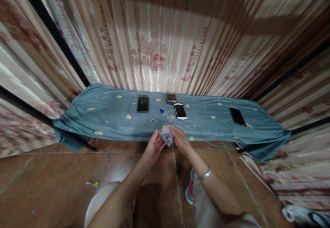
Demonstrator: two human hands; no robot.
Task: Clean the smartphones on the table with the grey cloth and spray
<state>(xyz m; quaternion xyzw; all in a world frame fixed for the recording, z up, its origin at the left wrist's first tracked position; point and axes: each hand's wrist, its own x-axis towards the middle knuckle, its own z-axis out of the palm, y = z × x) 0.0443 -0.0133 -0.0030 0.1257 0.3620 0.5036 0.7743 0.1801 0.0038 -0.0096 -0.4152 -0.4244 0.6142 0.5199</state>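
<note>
Near the front edge of the cloth-covered table, my two hands meet around a crumpled pale grey-white cloth (167, 135). My right hand (181, 140) is closed on this cloth from the right, fingers pressed into it. From the left, my left hand (154, 147) closes at the cloth's edge; whatever it grips is mostly hidden by the cloth. A thin reddish edge shows at the top of the bundle. Just beyond it lies a small clear bottle with a blue cap (166, 115). To the bottle's right rests a white phone with a dark screen (180, 111).
A teal patterned sheet (118, 121) covers the low table. On it lie a blurred dark rectangular item (143, 104), a blurred brownish one (171, 98) and a black phone (237, 117) at the right. Curtains (152, 42) and black poles (55, 32) enclose the table.
</note>
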